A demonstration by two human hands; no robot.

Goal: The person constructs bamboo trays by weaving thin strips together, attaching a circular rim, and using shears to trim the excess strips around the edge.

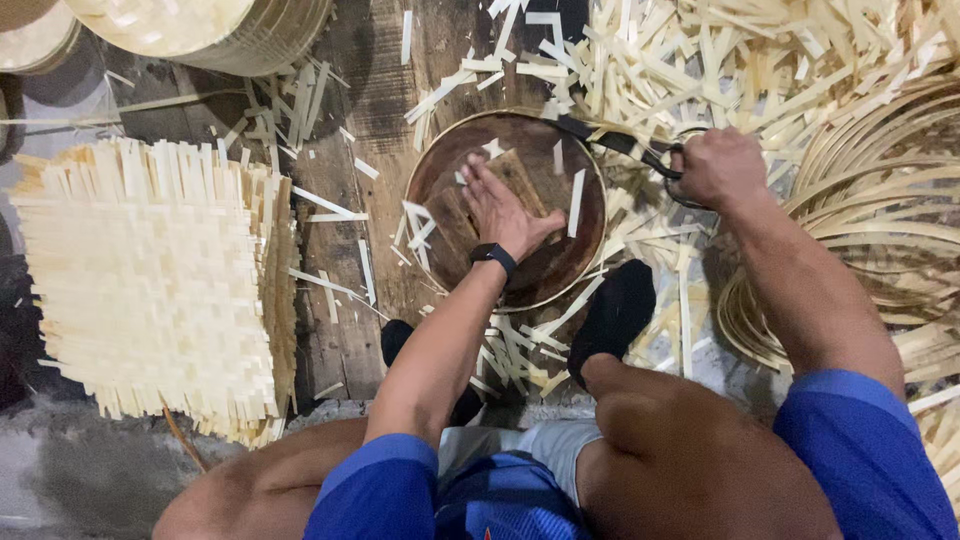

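Your left hand (503, 212) lay spread flat, fingers splayed, pressing inside the round brown frame (505, 205) beneath it. Your right hand (718, 168) was closed tight around the handles of dark shears (622, 145), whose blades reached from that hand across the frame's rim. Cut bamboo strips (700, 60) lay scattered beyond both hands; a woven bamboo mat (150, 290) sat well off from your left hand.

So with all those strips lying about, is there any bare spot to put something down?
Little. Bare wood shows between the woven mat stack and the round board, with only stray strips. Right of the board, offcuts and bamboo hoops crowd everything around the right hand and shears.
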